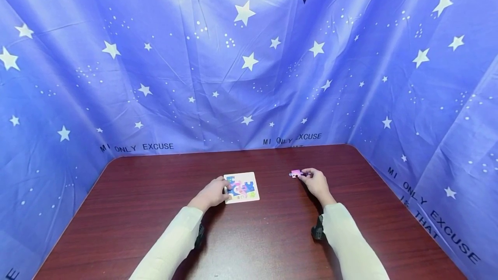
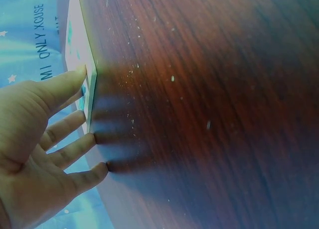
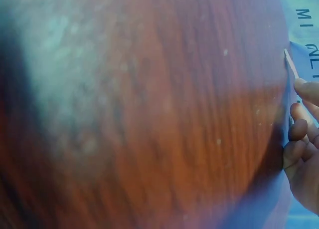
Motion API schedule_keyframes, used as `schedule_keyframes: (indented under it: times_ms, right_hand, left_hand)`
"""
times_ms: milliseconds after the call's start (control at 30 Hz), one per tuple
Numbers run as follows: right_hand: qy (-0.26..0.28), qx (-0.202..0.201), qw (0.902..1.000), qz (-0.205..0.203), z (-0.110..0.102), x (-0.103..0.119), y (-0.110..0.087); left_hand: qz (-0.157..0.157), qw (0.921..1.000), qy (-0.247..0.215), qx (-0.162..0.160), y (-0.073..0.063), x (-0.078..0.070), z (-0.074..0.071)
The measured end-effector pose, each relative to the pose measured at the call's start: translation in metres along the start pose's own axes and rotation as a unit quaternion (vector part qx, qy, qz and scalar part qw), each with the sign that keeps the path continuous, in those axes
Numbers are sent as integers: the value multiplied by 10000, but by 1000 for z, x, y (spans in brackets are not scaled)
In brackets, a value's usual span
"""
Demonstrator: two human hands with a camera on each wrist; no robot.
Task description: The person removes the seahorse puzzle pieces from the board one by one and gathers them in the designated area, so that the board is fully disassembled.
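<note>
A square jigsaw puzzle board (image 1: 252,175) with a white border and a blue, pink and green picture lies flat on the table. My left hand (image 1: 213,191) rests at its left side. In the left wrist view the thumb (image 2: 75,78) touches the board's edge, and the other fingers are spread, with tips at the board and the tabletop. To the right of the board, my right hand (image 1: 317,183) pinches a pink and purple puzzle piece (image 1: 295,173) between thumb and fingers. The right wrist view catches that piece (image 3: 290,64) edge-on, low over the table.
The dark red-brown wooden table (image 1: 249,237) has rounded far corners. Blue curtains (image 1: 218,55) with white stars hang behind it and at both sides. A black wrist device (image 1: 317,228) sits under the right sleeve, and another (image 1: 199,236) under the left.
</note>
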State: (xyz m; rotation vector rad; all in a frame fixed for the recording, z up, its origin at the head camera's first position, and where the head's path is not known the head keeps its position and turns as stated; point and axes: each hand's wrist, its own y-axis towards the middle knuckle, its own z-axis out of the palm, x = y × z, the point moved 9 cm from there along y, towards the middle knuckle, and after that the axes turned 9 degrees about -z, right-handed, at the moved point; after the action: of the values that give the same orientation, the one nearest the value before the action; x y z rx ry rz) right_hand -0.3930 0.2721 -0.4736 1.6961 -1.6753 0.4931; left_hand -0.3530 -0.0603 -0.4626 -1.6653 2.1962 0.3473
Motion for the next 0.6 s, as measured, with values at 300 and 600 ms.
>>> schedule_keyframes:
  times_ms: [300, 600]
  right_hand:
    - [-276, 39, 9991, 318, 1, -7, 2]
    - [-420, 122, 9983, 374, 3, -8, 3]
  left_hand:
    - [-5, 10000, 17, -35, 0, 0, -2]
    - [79, 10000, 45, 12, -3, -4, -4]
